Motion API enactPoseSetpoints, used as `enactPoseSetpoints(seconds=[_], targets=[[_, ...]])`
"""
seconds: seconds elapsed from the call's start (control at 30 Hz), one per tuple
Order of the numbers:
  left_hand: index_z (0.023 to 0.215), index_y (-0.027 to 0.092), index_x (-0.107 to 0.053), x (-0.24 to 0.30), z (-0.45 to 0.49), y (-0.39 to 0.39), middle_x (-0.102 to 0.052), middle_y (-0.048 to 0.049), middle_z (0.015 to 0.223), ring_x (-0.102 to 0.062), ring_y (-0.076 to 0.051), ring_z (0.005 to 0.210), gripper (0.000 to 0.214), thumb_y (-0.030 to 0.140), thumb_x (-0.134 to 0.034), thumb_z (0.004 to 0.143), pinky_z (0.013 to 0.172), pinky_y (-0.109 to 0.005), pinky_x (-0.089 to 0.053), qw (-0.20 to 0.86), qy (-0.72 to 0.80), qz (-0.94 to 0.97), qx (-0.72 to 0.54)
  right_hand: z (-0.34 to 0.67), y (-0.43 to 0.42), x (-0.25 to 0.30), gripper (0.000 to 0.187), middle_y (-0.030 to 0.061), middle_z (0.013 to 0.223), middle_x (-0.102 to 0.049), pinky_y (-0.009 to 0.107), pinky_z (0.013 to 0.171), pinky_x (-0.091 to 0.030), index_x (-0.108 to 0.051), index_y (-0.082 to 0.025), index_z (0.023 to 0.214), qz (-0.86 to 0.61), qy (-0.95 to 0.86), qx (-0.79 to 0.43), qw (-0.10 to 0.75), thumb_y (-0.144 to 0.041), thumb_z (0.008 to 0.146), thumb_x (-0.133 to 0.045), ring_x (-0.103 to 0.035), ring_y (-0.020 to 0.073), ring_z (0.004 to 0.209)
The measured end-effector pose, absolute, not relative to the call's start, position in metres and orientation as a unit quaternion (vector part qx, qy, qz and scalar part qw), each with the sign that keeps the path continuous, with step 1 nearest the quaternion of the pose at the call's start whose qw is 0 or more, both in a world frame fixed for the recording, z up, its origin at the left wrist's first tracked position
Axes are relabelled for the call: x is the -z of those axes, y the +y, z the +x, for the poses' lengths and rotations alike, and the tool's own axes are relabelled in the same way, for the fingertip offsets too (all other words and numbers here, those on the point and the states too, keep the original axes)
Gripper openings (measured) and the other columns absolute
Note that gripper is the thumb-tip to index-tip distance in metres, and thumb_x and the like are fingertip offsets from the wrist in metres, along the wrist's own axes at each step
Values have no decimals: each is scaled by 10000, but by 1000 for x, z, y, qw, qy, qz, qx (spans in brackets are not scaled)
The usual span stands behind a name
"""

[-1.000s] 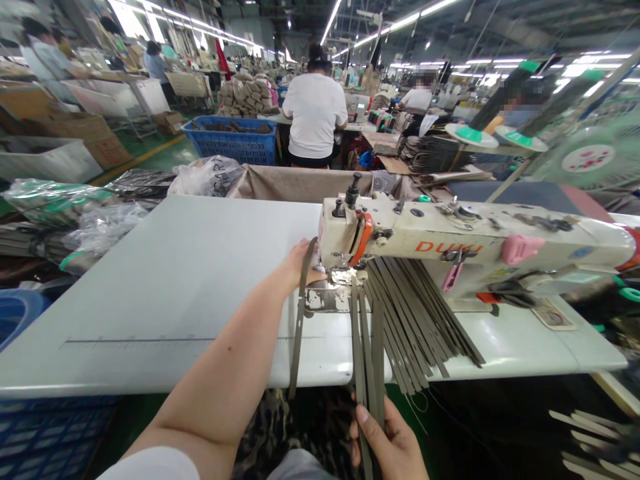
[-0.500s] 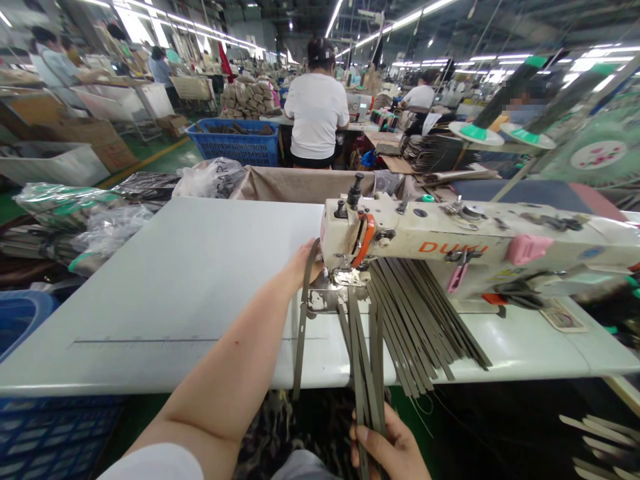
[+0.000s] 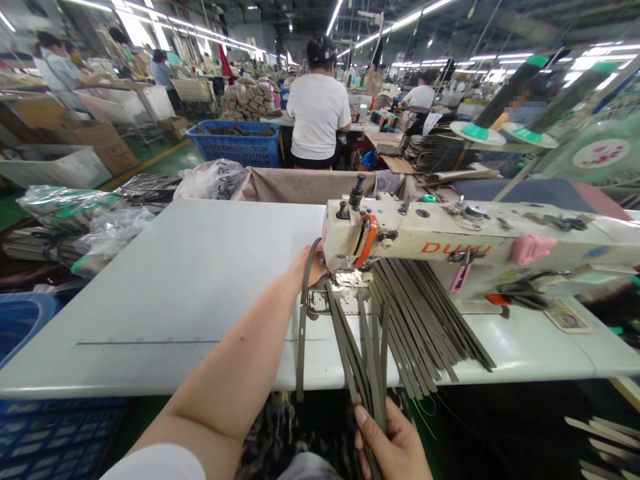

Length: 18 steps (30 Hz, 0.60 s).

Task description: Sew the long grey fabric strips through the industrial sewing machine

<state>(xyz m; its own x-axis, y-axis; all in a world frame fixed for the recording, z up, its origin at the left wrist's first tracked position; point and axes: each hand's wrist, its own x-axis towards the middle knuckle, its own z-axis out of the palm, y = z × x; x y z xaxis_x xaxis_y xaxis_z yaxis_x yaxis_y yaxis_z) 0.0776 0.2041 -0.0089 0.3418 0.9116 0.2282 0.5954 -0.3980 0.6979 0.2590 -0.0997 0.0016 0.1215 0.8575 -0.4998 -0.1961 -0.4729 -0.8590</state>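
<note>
Below the table's front edge my right hand (image 3: 393, 443) is closed round a bunch of narrow grey-green straps (image 3: 367, 380). Their upper ends fan out toward the lit presser foot (image 3: 349, 279) of a sewing machine (image 3: 400, 230). My left hand (image 3: 313, 265) is at the left side of the machine head, its fingers hidden behind the head and a strap. That single strap (image 3: 301, 333) arches over the hand and hangs down past the table edge. More straps (image 3: 420, 327) lie in a spread row under the machine arm.
A white tabletop (image 3: 200, 267) with a printed ruler line extends to the left. Blue baskets (image 3: 25, 320) and plastic-wrapped bundles (image 3: 95, 207) flank it. Thread cones (image 3: 510, 93) stand at right. A person in a white shirt (image 3: 319, 113) sits ahead, back turned.
The strap ends in my right hand have spread apart, with one now farther left by the presser foot. My right hand has shifted slightly; my left hand stays beside the machine head.
</note>
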Motion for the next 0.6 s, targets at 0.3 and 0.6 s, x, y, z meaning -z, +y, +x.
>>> enactPoseSetpoints(seconds=[0.3,0.6], targets=[[967,176,-727,6,77,200,-750,-99,1204,-619,-333,1282,217,101,-634,787,1188,-472,-435,227,501,778,-304,252,-102,-6,642,-74,488,-595,182,367,-333,-672,-189,965,-609,-255,-589,466,-715,662,-881,-459,75,318],[1093,175,-725,1,81,195,-779,-75,1134,-677,-331,1182,299,148,-654,805,1052,-445,-561,254,532,739,-327,249,-99,-5,629,-64,504,-622,189,368,-342,-665,-192,1057,-601,-251,-579,492,-666,705,-884,-483,86,327]])
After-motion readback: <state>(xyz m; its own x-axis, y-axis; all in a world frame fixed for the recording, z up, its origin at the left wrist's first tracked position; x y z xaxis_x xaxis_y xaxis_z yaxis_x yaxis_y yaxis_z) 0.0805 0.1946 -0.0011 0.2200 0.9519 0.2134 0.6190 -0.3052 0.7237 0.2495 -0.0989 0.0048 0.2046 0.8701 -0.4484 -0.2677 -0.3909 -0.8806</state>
